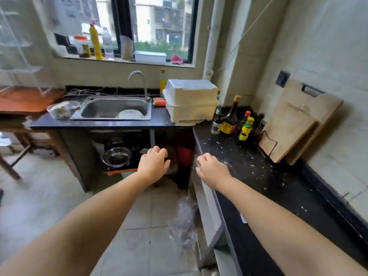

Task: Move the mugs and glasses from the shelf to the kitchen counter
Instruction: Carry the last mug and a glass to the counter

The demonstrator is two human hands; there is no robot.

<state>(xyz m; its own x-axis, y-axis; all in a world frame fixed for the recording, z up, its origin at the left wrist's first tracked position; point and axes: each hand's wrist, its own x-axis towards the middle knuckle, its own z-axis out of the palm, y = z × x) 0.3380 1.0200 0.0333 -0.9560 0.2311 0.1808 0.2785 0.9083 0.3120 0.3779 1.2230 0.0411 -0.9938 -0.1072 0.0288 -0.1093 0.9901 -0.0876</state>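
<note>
Both my arms stretch forward in a kitchen corner. My left hand (154, 163) hovers in the air in front of the space under the sink, fingers loosely curled, holding nothing. My right hand (212, 169) hangs over the front edge of the black kitchen counter (268, 188), fingers loosely curled and empty. No mug or glass shows in either hand. A blurred white wire shelf (18, 42) stands at the far left; I cannot make out what it holds.
A steel sink (115, 108) with a plate sits ahead, a glass bowl (62, 110) to its left. White foam boxes (191, 102), sauce bottles (231, 116) and cutting boards (294, 126) crowd the counter's far corner. A plastic bag (184, 226) lies on the floor.
</note>
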